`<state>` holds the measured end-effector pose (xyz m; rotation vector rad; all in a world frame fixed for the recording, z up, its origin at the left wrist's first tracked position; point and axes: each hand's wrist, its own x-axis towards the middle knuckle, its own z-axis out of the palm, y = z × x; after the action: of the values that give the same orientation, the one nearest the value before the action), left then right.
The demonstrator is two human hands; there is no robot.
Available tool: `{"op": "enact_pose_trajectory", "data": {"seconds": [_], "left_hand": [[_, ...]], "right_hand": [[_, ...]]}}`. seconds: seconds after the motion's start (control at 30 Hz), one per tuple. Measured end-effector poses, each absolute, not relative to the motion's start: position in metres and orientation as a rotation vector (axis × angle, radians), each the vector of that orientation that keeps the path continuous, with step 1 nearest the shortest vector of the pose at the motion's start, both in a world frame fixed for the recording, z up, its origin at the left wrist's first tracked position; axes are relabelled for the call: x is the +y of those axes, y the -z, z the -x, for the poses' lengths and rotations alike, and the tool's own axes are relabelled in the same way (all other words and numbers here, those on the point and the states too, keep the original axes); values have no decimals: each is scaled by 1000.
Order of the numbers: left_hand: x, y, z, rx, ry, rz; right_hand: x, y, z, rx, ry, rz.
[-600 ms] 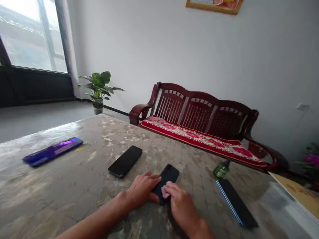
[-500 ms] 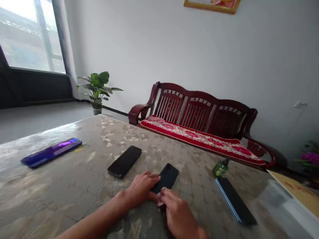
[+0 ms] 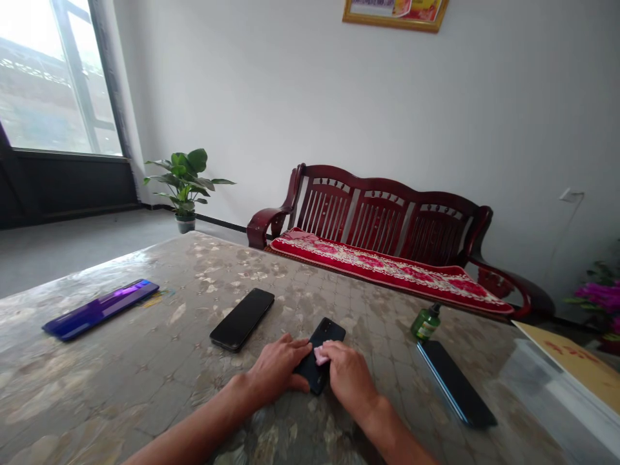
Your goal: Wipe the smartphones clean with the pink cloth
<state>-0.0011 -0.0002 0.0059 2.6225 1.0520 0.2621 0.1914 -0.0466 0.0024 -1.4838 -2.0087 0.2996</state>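
Note:
A dark blue smartphone (image 3: 312, 381) lies back up on the table, its camera bump at the far end. My left hand (image 3: 277, 365) holds it by the left side, fingers over the upper edge and thumb by the lower part. Pinched in my right hand (image 3: 349, 373) is a small pink cloth (image 3: 320, 355), pressed on the middle of the phone's back. To the left of my hands lies a black smartphone (image 3: 243, 319), screen up.
A shiny purple-blue phone (image 3: 101, 310) lies far left on the patterned tablecloth (image 3: 159, 394). On the right are a green pump bottle (image 3: 426, 323), another dark phone (image 3: 458, 384) and a clear box (image 3: 557, 400) under a yellowish sheet (image 3: 571, 361). Behind stands a wooden bench (image 3: 378, 213).
My right hand has moved with the pink cloth from the phone's near end up to the middle of its back. My left hand stays on the phone. The view has shifted slightly.

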Motion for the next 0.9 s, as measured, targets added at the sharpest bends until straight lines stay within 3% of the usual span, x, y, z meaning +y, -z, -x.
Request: {"op": "enact_pose_trajectory", "data": {"seconds": [0.47,0.9], "left_hand": [[-40,-16,-53,1549,42,-2762],[-25,-41,-33,1480,103,-2654]], "right_hand": [[-42,29,-213,-1346,-659,1313],[-31,28,-238,-978,-636,1247]]}}
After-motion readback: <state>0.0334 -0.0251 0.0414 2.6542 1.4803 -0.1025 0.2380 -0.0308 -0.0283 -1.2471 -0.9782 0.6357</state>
